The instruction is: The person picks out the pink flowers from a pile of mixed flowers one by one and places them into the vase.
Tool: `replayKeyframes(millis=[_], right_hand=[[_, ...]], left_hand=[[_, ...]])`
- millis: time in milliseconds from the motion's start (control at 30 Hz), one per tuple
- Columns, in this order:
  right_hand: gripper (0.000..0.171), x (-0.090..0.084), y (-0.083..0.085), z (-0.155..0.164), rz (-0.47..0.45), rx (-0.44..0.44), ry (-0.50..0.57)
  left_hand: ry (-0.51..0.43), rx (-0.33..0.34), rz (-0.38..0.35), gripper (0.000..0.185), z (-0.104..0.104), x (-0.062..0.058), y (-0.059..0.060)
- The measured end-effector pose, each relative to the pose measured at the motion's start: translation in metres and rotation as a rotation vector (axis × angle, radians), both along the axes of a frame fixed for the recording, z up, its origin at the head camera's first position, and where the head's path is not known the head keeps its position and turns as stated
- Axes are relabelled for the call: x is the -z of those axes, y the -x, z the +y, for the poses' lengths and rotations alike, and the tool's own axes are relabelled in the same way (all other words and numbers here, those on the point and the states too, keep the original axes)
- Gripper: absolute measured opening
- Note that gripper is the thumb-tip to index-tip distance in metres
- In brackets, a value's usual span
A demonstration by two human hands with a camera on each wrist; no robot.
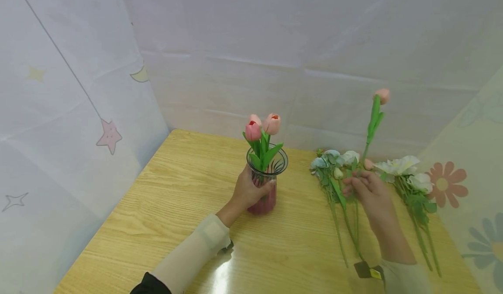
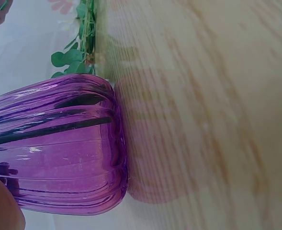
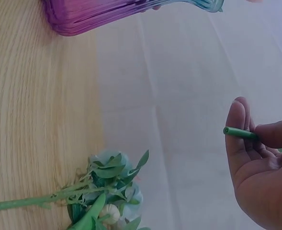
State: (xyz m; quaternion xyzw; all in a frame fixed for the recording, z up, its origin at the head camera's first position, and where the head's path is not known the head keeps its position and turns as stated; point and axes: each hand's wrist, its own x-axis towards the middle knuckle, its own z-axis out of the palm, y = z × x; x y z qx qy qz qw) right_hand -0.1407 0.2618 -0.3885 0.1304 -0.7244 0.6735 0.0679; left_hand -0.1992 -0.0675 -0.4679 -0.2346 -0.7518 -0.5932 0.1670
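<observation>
A ribbed glass vase (image 1: 264, 198), purple-pink below and bluish at the rim, stands on the wooden table. Several pink tulips (image 1: 272, 124) rise out of it, their stems showing through the glass in the left wrist view. My left hand (image 1: 248, 190) grips the vase around its middle. Off to the right, my right hand (image 1: 369, 191) pinches a single pale pink tulip (image 1: 382, 96) by the lower stem, holding it upright above the loose flowers. In the right wrist view the cut stem end (image 3: 240, 133) pokes out between thumb and fingers.
Under the right hand lie blue and white flowers (image 1: 332, 157) with long stems. Farther right are white flowers (image 1: 398, 166) with green leaves. A small dark tag (image 1: 362, 269) sits by the right sleeve. Printed cloth (image 1: 251, 80) hangs behind the table (image 1: 177, 189).
</observation>
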Motion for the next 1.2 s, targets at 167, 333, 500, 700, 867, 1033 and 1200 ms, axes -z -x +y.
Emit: replayKeyframes(millis=[167,333,500,700,867,1033,1200], right_hand=[[0.016,-0.004,0.001,-0.007,0.021,-0.017,0.021],[0.015,-0.009,0.002,-0.016,0.067,-0.041,0.043],[0.017,-0.015,0.004,-0.026,0.070,-0.058,0.081],[0.021,-0.021,0.005,-0.037,0.056,-0.062,0.083],[0.017,-0.025,0.006,-0.048,0.092,-0.077,0.118],[0.015,-0.027,0.008,-0.057,0.107,-0.077,0.151],[0.017,-0.027,0.010,-0.065,0.110,-0.066,0.168]], left_hand=[[-0.002,-0.006,-0.001,0.071,0.000,0.001,0.001],[-0.007,-0.009,0.010,0.069,0.000,0.002,0.001],[-0.005,-0.008,0.020,0.070,0.000,0.002,0.001],[-0.005,-0.008,0.017,0.069,0.000,-0.004,-0.002],[-0.004,-0.005,0.013,0.070,0.000,-0.004,-0.002],[-0.005,-0.004,0.018,0.071,0.000,0.002,0.002],[-0.005,0.002,0.009,0.073,0.000,0.002,0.002]])
